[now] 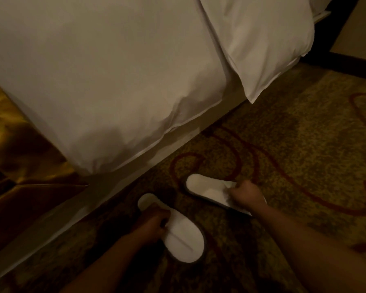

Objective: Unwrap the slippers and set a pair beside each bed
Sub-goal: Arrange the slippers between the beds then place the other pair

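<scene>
- Patterned carpet (294, 134) runs beside the bed (93, 81), just beyond both hands.
- Left hand (154, 220) grips the near slipper (182, 240).
- Right hand (246, 194) grips the far slipper (205, 188).

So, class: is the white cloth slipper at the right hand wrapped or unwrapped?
Unwrapped: the white cloth slipper shows bare fabric, no wrapper visible, while the right hand grips its upper.

The near white slipper (184, 242) and far white slipper (205, 190) lie apart on carpet (294, 144) beside the bed (93, 81).
</scene>
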